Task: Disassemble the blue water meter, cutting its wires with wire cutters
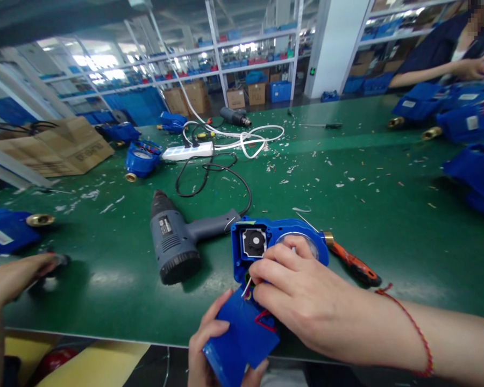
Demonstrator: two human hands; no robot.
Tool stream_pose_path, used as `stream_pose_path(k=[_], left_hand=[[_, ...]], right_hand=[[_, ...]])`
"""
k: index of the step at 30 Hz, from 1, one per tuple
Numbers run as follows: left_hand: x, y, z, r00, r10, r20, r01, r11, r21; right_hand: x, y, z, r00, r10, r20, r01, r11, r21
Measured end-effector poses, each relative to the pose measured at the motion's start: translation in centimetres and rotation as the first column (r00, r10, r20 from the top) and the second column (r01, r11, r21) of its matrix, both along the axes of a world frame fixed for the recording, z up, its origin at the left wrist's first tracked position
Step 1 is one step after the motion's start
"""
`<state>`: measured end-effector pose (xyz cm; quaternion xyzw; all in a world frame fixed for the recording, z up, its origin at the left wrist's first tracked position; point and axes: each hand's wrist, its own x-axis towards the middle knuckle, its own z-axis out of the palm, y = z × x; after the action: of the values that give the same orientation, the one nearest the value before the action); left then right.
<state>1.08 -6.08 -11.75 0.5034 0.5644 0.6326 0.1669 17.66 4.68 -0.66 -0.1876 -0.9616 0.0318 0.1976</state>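
Observation:
My left hand (210,338) grips a blue plastic cover (242,336) at the table's front edge, fingers on its left side and thumb below. Just beyond it lies an open blue water meter (274,223), with a square compartment holding a black round part (254,242) and a brass fitting on its right. My right hand (306,295) is closed over the meter's near side, its fingertips pinching thin wires (247,287) between housing and cover. What else those fingers touch is hidden. A red wire (266,321) shows beside the cover.
A grey heat gun (175,236) lies left of the meter, an orange-handled screwdriver (353,263) right. Behind are a power strip (189,152) and cables. More blue meters (141,158) stand around. A co-worker's hand (28,271) is at left; another person (435,54) works at right.

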Motion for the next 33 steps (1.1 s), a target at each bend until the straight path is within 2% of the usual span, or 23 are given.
stream_pose_path(k=[2,4,7,10,13,16,19,22,24,27,29,31,33], left_hand=[[-0.3,0.1,0.0,0.996,-0.037,-0.086,0.038,0.999,0.013],[-1.1,0.2,-0.2,0.962,-0.124,-0.242,0.136,0.99,0.036],[-2.2,0.4,-0.2,0.911,-0.17,-0.375,0.196,0.98,0.03],[-2.6,0.3,0.2,0.915,-0.15,-0.374,0.171,0.985,0.023],[-2.0,0.1,0.5,0.927,-0.127,-0.352,0.154,0.987,0.048],[-0.7,-0.2,0.6,0.985,0.0,-0.173,0.006,0.999,0.034],[0.3,-0.3,0.5,0.993,0.062,-0.098,-0.059,0.998,0.034],[0.2,-0.3,0.6,0.987,0.089,-0.134,-0.083,0.996,0.044],[-0.5,-0.3,0.7,0.97,0.056,-0.238,-0.042,0.997,0.064],[-2.0,-0.4,0.7,0.885,-0.04,-0.464,0.1,0.99,0.104],[-2.3,-0.4,0.5,0.854,-0.059,-0.517,0.131,0.986,0.105],[-2.0,-0.3,0.2,0.889,-0.003,-0.458,0.058,0.993,0.106],[-1.1,-0.2,0.0,0.924,0.078,-0.375,-0.03,0.991,0.132]], right_hand=[[-0.1,0.1,0.2,0.996,0.041,-0.084,-0.037,0.998,0.048],[-0.6,0.3,0.4,0.987,0.105,-0.12,-0.095,0.992,0.082],[-1.5,0.7,0.5,0.984,0.146,-0.1,-0.146,0.989,0.007],[-2.1,0.9,0.5,0.991,0.02,-0.131,-0.042,0.985,-0.169],[-2.1,1.1,0.6,0.978,-0.145,-0.152,0.088,0.939,-0.333],[-1.8,1.4,0.5,0.963,-0.223,-0.152,0.146,0.904,-0.401],[-1.6,1.9,0.3,0.956,-0.241,-0.169,0.161,0.909,-0.385],[-1.5,2.1,0.3,0.958,-0.234,-0.165,0.164,0.92,-0.355],[-1.2,1.9,0.6,0.968,-0.201,-0.152,0.141,0.93,-0.339],[-0.8,1.1,1.3,0.981,-0.09,-0.169,0.041,0.962,-0.271],[-0.7,0.4,1.6,0.982,0.012,-0.188,-0.049,0.98,-0.192],[-0.9,-0.3,1.3,0.982,0.077,-0.172,-0.097,0.989,-0.111],[-1.3,-0.6,0.5,0.99,0.05,-0.134,-0.053,0.998,-0.017]])
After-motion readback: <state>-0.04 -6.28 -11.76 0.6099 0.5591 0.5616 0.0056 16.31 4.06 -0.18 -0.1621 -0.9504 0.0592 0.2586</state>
